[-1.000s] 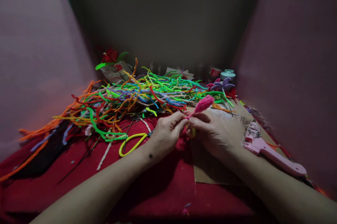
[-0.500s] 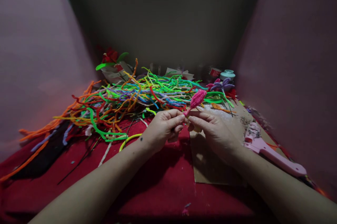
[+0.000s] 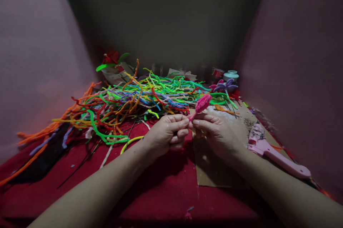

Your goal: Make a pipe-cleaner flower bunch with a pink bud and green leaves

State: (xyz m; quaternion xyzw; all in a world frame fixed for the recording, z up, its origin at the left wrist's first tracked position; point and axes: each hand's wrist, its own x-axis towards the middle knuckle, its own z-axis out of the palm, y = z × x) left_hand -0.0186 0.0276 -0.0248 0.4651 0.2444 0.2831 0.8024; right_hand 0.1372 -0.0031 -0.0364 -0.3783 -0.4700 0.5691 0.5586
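My left hand (image 3: 166, 133) and my right hand (image 3: 214, 131) meet fingertip to fingertip above the red cloth (image 3: 150, 192). Between them they pinch the thin lower end of a pink pipe-cleaner bud (image 3: 202, 103), whose fuzzy oval head points up and to the right. Both hands have their fingers closed on that stem. A bit of yellow shows under my right fingers. Just beyond the hands lies a big tangle of coloured pipe cleaners (image 3: 134, 101).
A brown cardboard sheet (image 3: 214, 171) lies under my right hand. A pink glue gun (image 3: 270, 151) rests at the right. A purple pipe-cleaner flower (image 3: 226, 85) and a pale round container (image 3: 230, 75) stand at the back right; a yellow loop (image 3: 130, 143) lies left of my hands.
The pink bud has swung from leaning far right to a steeper angle, nearer the pile. Both hands have shifted slightly up and left, the left fingers curling tighter.
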